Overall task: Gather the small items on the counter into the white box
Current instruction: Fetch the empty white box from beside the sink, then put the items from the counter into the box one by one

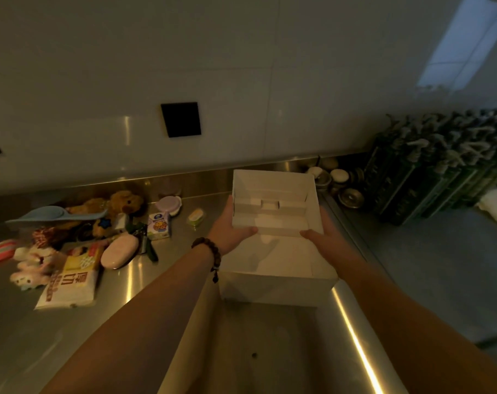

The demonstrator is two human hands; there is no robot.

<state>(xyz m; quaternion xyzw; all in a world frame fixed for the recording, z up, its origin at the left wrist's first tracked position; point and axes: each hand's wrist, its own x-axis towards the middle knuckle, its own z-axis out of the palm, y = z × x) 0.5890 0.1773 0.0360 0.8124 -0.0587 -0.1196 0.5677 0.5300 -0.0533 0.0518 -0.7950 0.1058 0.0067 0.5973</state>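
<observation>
Both of my hands hold an open white box (273, 200), tilted with its inside towards me; folded card flaps show in it and no items. My left hand (230, 230), with a bead bracelet on the wrist, grips its left wall, thumb over the near rim. My right hand (324, 236) grips the right wall the same way. Right below stands a second white box part (278, 282) on the steel counter (167, 280). The small items lie to the left: a plush bear (125, 201), a pink oval case (119, 251), a small carton (158, 225), a tissue packet (71, 282).
Also in the pile are a lilac round tub (169, 204), a small green-white pack (196, 216), a blue flat thing (56, 214) and a plush bunny (31, 274). Small metal jars (338, 180) and dark green bags (440, 172) stand at the right. A black wall socket (180, 119) is above.
</observation>
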